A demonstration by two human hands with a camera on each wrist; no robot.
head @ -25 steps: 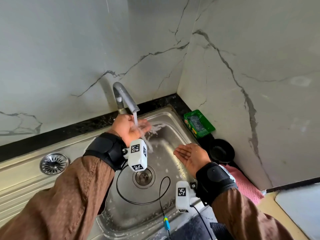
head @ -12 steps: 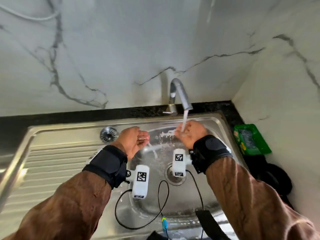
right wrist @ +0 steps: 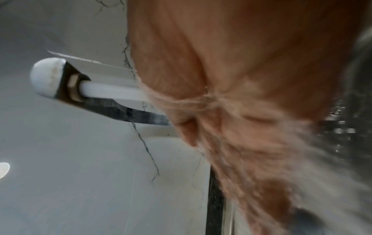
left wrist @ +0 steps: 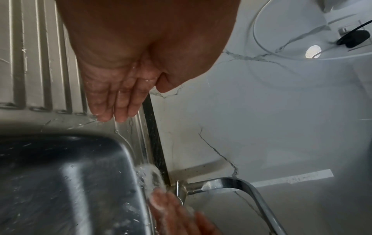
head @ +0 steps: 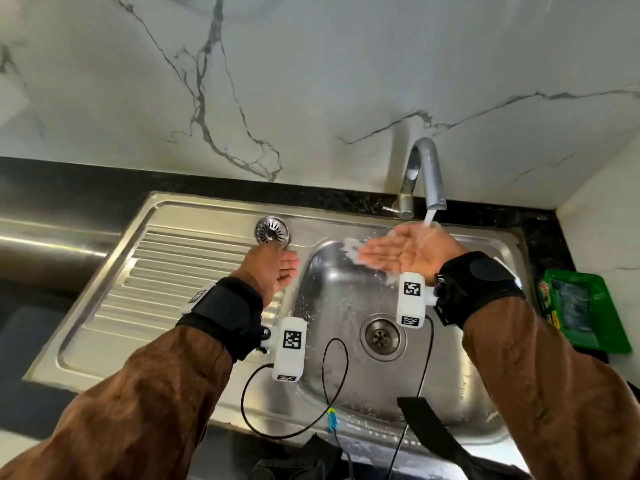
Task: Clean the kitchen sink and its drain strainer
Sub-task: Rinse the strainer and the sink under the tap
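Note:
The steel sink (head: 214,393) has a ribbed drainboard on the left and a wet basin on the right. Its drain opening (head: 382,337) sits in the basin floor. The round metal drain strainer (head: 272,230) lies on the sink's back rim, just beyond my left hand (head: 277,268). That hand is empty, fingers straight, over the basin's left edge (left wrist: 112,101). My right hand (head: 398,252) is flat, palm up, under the water running from the faucet (head: 427,171). Water streams over its fingers (right wrist: 251,159) into the basin.
A green tray (head: 585,310) with a scrub pad stands on the counter right of the sink. A black counter strip (head: 104,178) and marble walls close in the back and right. Cables and a black strap (head: 429,431) hang over the sink's front edge.
My left hand has drawn away from the water toward the strainer. My right hand has turned palm up and flat under the stream. The view has swung left.

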